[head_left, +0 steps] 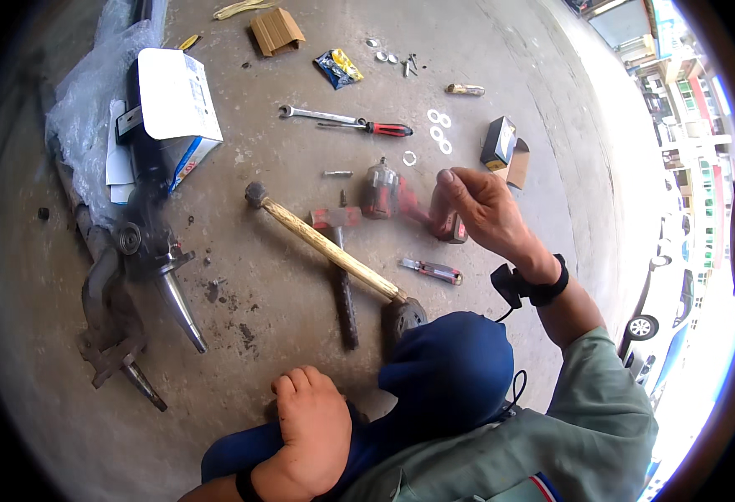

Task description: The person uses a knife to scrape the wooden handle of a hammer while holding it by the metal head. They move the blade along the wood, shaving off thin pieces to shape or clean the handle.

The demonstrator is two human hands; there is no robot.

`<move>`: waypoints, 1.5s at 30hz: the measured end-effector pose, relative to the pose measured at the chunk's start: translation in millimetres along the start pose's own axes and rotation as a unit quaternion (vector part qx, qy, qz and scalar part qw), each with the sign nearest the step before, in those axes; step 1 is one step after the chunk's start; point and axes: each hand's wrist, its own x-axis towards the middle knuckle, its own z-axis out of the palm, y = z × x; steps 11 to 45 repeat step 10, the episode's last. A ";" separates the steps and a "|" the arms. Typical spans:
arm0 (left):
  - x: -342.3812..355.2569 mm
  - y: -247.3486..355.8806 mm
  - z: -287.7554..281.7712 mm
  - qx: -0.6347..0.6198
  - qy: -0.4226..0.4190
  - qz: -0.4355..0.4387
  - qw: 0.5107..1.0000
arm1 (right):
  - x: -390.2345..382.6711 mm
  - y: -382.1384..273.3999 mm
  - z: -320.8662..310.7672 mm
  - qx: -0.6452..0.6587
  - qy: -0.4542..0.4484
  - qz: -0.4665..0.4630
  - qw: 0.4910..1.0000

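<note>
My left hand [310, 427] rests as a loose fist on my knee in blue trousers [447, 368] and holds nothing. My right hand [480, 209], with a black wristband, is raised above the floor with its fingers curled and the thumb tip up; I see nothing in it. Just under and left of it lies a red cordless impact wrench [388, 194]. A wooden-handled hammer [326, 247] lies diagonally in front of my knee, crossing a second hammer with a red head [336, 219] and a dark handle.
A car strut with its hub assembly [146, 243] lies at the left, under a white box [175, 96] and plastic wrap. On the concrete are a spanner [317, 113], a red-handled screwdriver [384, 129], washers [439, 130], a utility knife [430, 269] and a small black box [499, 140]. Parked cars stand at the right.
</note>
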 end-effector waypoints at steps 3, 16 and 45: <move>-3.5 1.5 0.3 0.013 -0.015 0.011 1.000 | 15.7 -50.6 -13.5 0.096 -0.066 -0.071 0.991; -19.4 30.5 -19.9 -0.017 -0.055 -0.008 0.998 | 40.2 -87.7 -6.6 0.397 -0.211 0.132 0.883; -19.4 30.5 -19.9 -0.017 -0.055 -0.008 0.998 | 40.2 -87.7 -6.6 0.397 -0.211 0.132 0.883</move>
